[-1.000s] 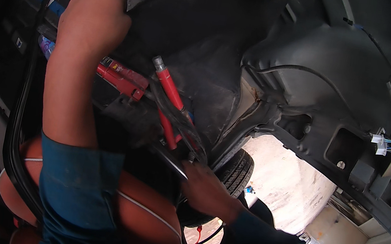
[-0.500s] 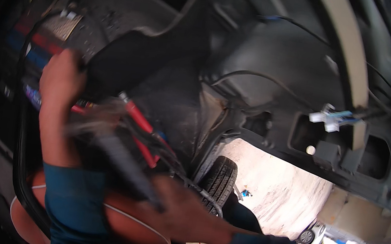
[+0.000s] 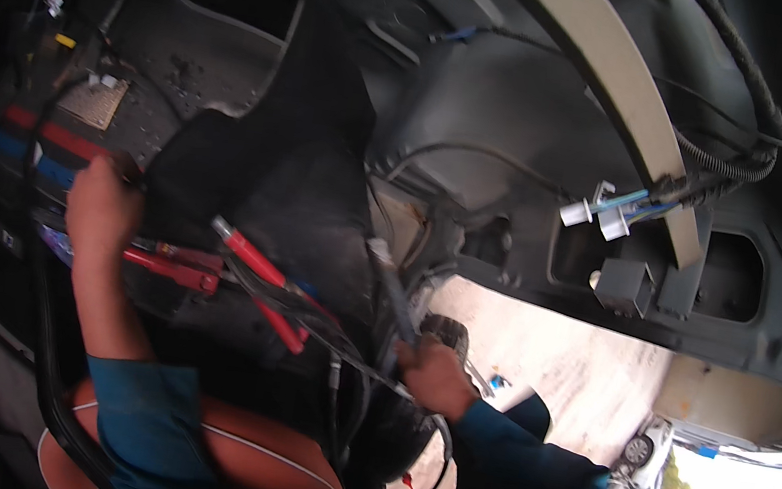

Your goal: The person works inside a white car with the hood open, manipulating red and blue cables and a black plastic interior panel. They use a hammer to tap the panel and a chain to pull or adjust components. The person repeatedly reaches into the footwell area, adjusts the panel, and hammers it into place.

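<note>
My left hand is closed in a fist beside the edge of a black liner, at the left. Whatever it grips is hidden by the fingers. My right hand, low in the middle, is wrapped round the dark handle of a hammer-like tool. The tool points up and away, with a pale, blurred end. Between my hands lie a red rod-shaped piece with a silvery tip and another red part, with dark cables running toward my right hand.
White connectors hang on wires at the right, by a beige curved strip. A tyre stands past my right hand, near an opening onto pale ground. An orange seat-like surface lies below my forearms.
My right hand has moved right and away, swinging the tool from near my left hand to beside the tyre. My left hand stays closed at the liner's edge. The view has shifted slightly.
</note>
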{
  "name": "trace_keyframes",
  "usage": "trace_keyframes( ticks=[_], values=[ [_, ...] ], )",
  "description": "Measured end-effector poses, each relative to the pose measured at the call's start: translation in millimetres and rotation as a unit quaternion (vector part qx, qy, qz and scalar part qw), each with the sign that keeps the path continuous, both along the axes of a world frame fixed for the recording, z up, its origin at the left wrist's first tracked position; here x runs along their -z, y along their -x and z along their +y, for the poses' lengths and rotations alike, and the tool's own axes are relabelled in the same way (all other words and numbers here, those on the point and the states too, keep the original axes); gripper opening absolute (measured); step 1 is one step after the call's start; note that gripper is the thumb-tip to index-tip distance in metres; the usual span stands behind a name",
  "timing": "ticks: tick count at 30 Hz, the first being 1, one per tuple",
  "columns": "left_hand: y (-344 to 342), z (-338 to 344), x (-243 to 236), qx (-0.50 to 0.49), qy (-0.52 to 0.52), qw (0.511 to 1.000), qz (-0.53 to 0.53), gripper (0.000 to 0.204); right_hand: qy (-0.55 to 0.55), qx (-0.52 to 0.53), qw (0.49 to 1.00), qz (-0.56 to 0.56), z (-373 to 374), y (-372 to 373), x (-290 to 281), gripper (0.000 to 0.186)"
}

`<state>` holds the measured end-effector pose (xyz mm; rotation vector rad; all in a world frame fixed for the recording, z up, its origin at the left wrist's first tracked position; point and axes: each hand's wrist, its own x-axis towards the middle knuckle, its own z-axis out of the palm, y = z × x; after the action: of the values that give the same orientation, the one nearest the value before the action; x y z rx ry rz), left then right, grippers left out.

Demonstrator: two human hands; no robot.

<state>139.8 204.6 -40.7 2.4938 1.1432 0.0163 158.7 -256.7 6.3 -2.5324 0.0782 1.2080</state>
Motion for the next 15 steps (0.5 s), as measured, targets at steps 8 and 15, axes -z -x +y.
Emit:
trace_keyframes(
  ticks=[8,15],
  values=[
    [-0.1,0.3,2.9,0.009,0.018,1.0,0.012,0.022,-0.223,-0.246,0.929,-0.166,110.9,21.5,-67.6,0.042],
    [3.1,3.9,15.5,0.008,0.014,1.0,0.008,0.02,-0.194,-0.39,0.867,-0.244,73.6,-20.1,-64.5,0.035]
  ],
)
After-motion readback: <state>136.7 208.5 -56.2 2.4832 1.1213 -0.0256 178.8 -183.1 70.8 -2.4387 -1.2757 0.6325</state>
